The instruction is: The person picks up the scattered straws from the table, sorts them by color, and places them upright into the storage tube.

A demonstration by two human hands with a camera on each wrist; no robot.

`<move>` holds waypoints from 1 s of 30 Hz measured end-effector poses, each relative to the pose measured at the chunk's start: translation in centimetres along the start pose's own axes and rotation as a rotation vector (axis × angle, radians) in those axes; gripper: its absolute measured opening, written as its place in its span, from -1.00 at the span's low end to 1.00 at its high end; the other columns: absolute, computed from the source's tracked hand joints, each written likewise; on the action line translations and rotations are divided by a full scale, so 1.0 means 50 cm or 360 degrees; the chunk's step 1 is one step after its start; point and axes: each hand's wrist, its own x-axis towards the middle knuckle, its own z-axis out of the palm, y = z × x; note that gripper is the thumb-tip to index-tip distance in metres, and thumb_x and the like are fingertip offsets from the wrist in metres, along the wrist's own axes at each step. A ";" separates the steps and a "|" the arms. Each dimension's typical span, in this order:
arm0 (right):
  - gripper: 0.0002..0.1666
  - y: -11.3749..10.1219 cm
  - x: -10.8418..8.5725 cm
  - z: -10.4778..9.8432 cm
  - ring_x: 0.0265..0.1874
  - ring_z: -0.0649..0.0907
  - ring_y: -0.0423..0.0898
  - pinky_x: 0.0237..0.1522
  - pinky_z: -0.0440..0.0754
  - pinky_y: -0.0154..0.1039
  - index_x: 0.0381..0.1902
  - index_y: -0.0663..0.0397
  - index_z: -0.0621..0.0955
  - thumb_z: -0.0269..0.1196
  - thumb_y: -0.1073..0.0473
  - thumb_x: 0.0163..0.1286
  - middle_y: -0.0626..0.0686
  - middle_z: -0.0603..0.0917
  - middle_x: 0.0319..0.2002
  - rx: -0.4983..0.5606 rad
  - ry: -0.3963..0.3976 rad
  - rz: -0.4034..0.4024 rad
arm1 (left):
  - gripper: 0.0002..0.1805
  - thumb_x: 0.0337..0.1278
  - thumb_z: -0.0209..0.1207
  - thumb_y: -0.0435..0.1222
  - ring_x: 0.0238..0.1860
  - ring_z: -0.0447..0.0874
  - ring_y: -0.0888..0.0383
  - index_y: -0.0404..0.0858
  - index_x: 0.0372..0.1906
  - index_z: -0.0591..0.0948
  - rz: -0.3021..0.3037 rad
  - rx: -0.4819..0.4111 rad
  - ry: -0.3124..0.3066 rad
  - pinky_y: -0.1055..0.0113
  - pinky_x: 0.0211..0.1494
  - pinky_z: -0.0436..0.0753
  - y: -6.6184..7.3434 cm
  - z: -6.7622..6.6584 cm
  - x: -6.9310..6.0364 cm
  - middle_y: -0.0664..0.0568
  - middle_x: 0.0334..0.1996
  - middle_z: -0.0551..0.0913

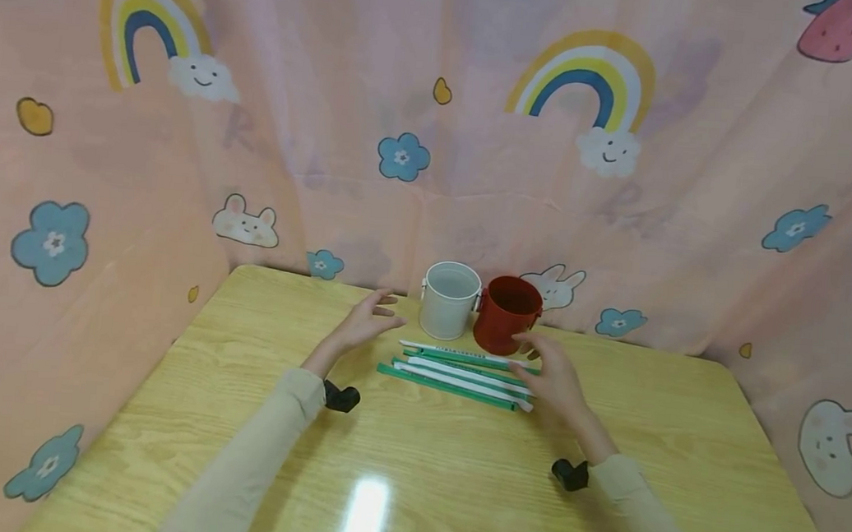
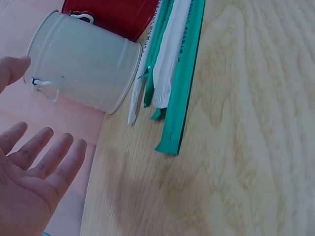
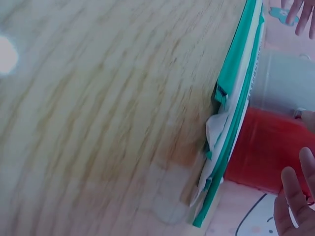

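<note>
Several paper-wrapped straws, some green (image 1: 447, 387) and some white (image 2: 167, 54), lie side by side on the table. Right behind them stand a white bucket (image 1: 443, 312) and a red bucket (image 1: 499, 330), both upright with small side handles. My left hand (image 1: 363, 323) is held left of the white bucket, its fingers spread and holding nothing. Over on the other side, my right hand (image 1: 555, 378) hovers by the straws' right ends and the red bucket, fingers loosely bent with nothing between them. In the head view it covers some of the straw ends.
The wooden table (image 1: 398, 454) ends at the back against a pink curtain (image 1: 356, 203) printed with rainbows and flowers. A dark wrist strap (image 1: 342, 398) sits on the left wrist, and another (image 1: 570, 475) on the right. Light glares off the front tabletop.
</note>
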 end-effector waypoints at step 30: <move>-0.55 -0.018 0.064 0.072 0.06 0.60 0.16 0.13 0.58 0.06 0.13 0.25 0.51 0.29 0.28 0.29 0.27 0.60 0.07 0.0546 -0.0371 0.0173 | -0.12 0.11 0.28 -0.35 0.42 0.17 -0.23 -0.28 0.48 0.08 0.0114 -0.0291 -0.0092 -0.10 0.45 0.23 0.001 0.045 0.103 -0.27 0.41 0.23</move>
